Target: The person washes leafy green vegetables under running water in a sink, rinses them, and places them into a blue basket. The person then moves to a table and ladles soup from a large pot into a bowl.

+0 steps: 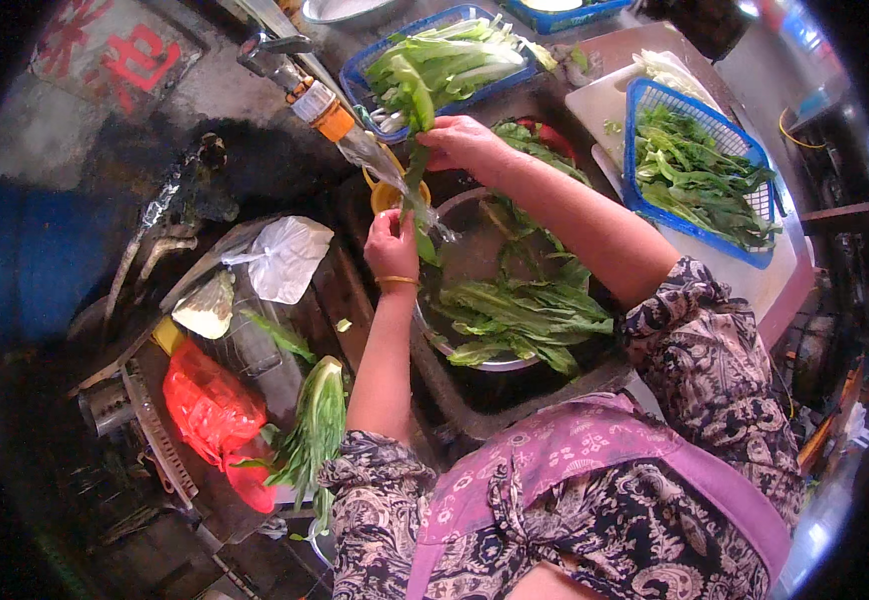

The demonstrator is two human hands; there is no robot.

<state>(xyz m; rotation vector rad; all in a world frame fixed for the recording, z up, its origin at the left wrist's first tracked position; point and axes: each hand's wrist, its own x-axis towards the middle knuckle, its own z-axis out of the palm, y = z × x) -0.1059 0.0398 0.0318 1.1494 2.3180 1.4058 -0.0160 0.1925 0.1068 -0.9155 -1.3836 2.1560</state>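
Note:
Between my two hands hangs a long green leaf [415, 161], under water pouring from a tap [322, 105] with an orange fitting. My right hand [464, 144] pinches it near the upper end. Lower down, my left hand [392, 244] grips the other part of it. Just below and to the right is a metal basin [472, 214] in the sink, with a pile of leafy greens [517, 315] at its near side. A yellow plastic vessel [383, 196] sits behind the stream, partly hidden by the leaf and water.
Beyond the sink, a blue basket [348, 82] holds pale-stemmed greens. Another blue basket [704, 232] of leaves stands on cutting boards [592, 101] at right. On the left ledge lie a red plastic bag [209, 401], a clear knotted bag [288, 255], a cut vegetable piece [208, 307] and a leafy head [318, 420].

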